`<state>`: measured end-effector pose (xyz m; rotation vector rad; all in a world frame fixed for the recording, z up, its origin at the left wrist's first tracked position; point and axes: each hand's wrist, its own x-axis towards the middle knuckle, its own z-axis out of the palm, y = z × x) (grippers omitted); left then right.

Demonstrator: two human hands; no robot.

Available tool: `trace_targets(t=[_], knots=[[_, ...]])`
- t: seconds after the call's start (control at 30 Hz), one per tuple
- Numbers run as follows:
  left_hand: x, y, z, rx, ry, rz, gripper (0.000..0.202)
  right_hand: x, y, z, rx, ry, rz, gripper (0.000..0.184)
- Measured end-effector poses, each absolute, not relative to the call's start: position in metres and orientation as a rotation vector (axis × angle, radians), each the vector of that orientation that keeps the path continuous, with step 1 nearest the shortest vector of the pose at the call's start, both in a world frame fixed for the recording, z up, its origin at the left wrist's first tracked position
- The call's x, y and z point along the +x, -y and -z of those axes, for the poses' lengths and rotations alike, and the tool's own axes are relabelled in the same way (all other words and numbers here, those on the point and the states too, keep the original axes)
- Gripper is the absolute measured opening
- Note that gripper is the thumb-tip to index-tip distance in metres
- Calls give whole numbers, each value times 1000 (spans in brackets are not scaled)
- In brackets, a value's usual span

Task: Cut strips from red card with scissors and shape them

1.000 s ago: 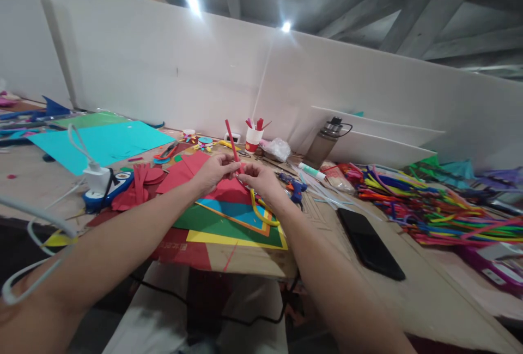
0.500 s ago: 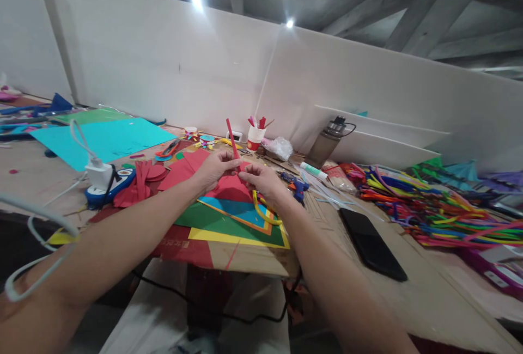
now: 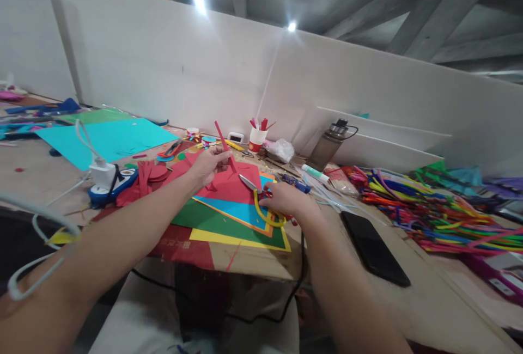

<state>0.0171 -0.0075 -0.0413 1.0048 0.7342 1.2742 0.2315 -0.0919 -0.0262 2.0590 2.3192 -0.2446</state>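
Observation:
My left hand pinches a narrow red paper strip, which stands up at a slant above the stack of coloured paper. Low over that stack, my right hand has its fingers closed at a pair of yellow-handled scissors. The scissor blades point up and to the left, across the red sheet. Blue, orange, green and yellow sheets lie beneath the red one. My right fingers partly cover the scissor handles. Cut red pieces lie left of my left forearm.
A power strip with a white plug sits at left, its cable near my left arm. A glue gun, a glue stick, a bottle and a black phone are at right. Pipe cleaners pile up beyond.
My right hand has left the red strip and moved down and right to the scissors. The strip stays in my left hand, shifted slightly left and tilted more.

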Motion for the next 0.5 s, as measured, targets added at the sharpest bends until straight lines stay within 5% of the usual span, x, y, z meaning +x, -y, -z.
trace_targets(t=[0.37, 0.5], knots=[[5, 2, 29, 807, -655, -1326, 9, 221, 94, 37, 2408, -2539, 211, 37], [3, 2, 24, 773, -625, -1337, 10, 220, 91, 38, 2330, -3024, 602, 42]])
